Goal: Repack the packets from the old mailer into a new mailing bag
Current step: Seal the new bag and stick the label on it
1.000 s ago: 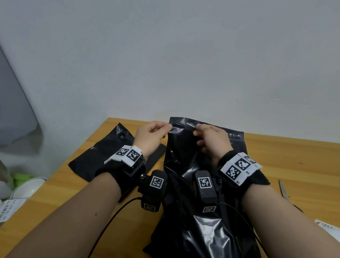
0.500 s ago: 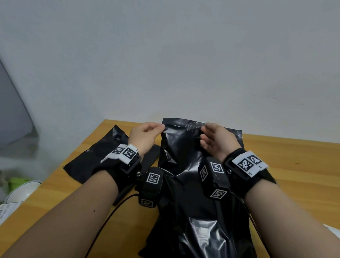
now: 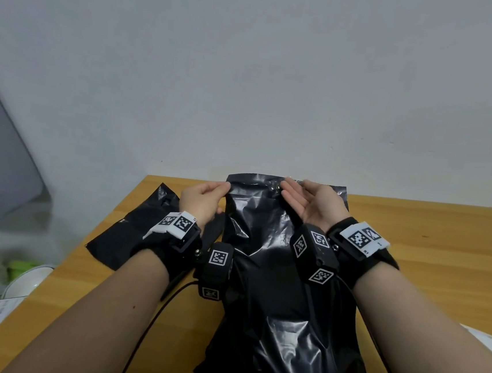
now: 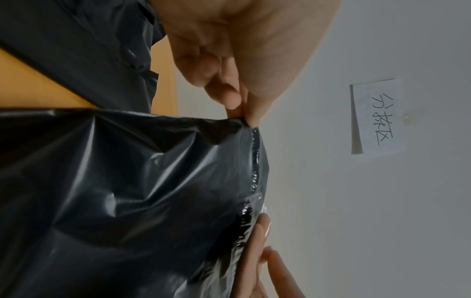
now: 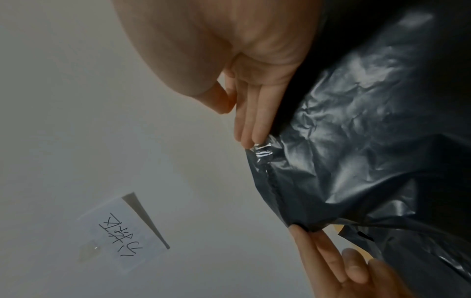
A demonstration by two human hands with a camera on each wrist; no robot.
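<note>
Mailing bag [image 3: 277,249], glossy crinkled black plastic, left hand [image 3: 203,198] pinching corner, right hand [image 3: 312,203] flat.

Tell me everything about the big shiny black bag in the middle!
The black mailing bag is glossy, crinkled plastic, lying lengthwise on the wooden table with its bulging closed end nearest the person and its top edge lifted toward the wall. A shiny strip runs along that top edge. The left hand pinches the top left corner between thumb and finger. The right hand, palm up with straight fingers, touches the top edge near the middle. What is inside cannot be seen.
</note>
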